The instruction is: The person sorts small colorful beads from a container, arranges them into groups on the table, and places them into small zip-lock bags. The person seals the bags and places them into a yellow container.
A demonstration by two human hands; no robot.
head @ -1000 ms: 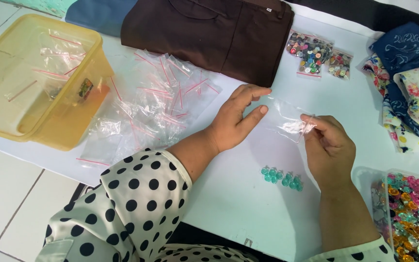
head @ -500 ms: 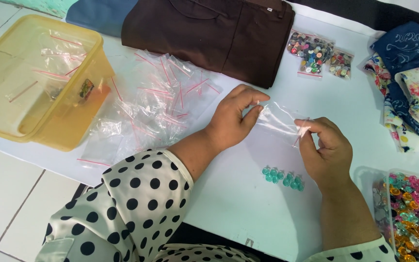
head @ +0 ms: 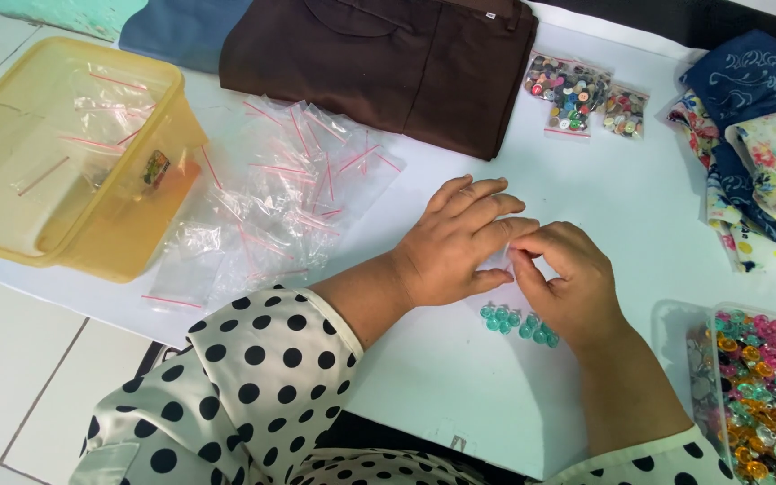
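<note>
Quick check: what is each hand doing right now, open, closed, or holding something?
Left hand: closed on a small clear bag, mostly hidden between both hands.
Right hand: fingers pinched on the same bag, above the teal beads.

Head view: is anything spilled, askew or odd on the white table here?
Mostly orderly. The empty clear bags lie in a loose, overlapping heap beside the yellow tub rather than stacked. A few teal beads sit loose on the table under the left hand and right hand. Nothing looks damaged.
</note>
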